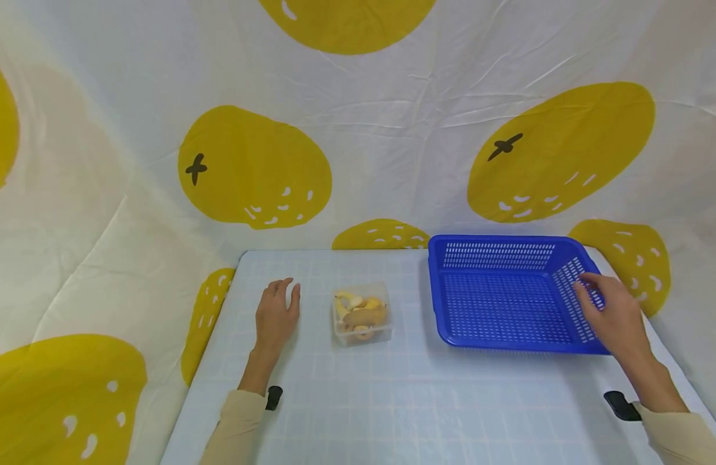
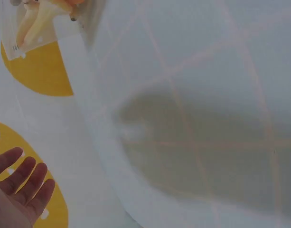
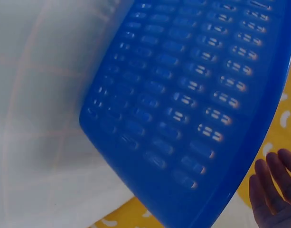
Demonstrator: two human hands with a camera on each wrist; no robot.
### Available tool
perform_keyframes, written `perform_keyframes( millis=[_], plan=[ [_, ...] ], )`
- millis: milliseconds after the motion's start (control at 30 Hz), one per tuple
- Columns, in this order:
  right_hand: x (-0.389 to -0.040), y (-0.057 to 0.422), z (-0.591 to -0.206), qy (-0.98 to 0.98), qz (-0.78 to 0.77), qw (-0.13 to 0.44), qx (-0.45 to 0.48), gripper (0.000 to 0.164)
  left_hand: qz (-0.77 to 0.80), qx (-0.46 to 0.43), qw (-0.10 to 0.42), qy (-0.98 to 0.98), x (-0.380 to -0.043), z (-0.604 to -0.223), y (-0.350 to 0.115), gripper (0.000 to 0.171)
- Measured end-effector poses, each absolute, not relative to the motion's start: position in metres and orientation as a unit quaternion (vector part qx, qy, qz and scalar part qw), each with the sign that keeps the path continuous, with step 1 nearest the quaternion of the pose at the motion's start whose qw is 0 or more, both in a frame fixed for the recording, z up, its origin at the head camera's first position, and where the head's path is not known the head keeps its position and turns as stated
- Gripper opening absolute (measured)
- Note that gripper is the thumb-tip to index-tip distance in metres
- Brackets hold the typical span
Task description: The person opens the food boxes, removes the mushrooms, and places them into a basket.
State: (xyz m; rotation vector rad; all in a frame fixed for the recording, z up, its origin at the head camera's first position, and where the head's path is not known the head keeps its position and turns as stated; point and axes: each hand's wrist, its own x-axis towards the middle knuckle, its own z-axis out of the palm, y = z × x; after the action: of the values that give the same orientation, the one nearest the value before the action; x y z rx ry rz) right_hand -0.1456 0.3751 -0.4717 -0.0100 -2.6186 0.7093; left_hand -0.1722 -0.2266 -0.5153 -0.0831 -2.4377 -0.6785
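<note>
In the head view a clear plastic box [image 1: 362, 314] stands on the table, holding several small yellow and tan pieces, some of them banana-like. To its left my left hand [image 1: 276, 318] hovers with loosely bent fingers and nothing in its grasp. Part of the box [image 2: 64, 31] shows at the top of the left wrist view. A blue perforated basket [image 1: 500, 341] sits right of the box, with nothing inside. Over its right rim is my right hand [image 1: 616, 318], fingers relaxed. The right wrist view shows those fingers [image 3: 273, 183] apart from the basket wall [image 3: 159, 95].
A pale checked cloth covers the table [image 1: 404, 400]. Behind it and at both sides hangs a white curtain [image 1: 393, 168] with large yellow fruit prints. The basket lies near the table's back right corner.
</note>
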Motion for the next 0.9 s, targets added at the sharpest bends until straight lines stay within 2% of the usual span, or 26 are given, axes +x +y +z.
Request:
perform_keyframes(
  millis=[367, 900],
  plan=[
    [-0.146, 0.35, -0.479, -0.914, 0.3, 0.27, 0.048, 0.03, -0.326, -0.007, 0.244, -0.913, -0.172, -0.514, -0.199, 0.033],
    [-0.142, 0.299, -0.478, -0.896, 0.349, 0.264, 0.075, 0.028, -0.415, 0.005, 0.197, -0.888, -0.176, -0.521, -0.172, 0.034]
  ],
)
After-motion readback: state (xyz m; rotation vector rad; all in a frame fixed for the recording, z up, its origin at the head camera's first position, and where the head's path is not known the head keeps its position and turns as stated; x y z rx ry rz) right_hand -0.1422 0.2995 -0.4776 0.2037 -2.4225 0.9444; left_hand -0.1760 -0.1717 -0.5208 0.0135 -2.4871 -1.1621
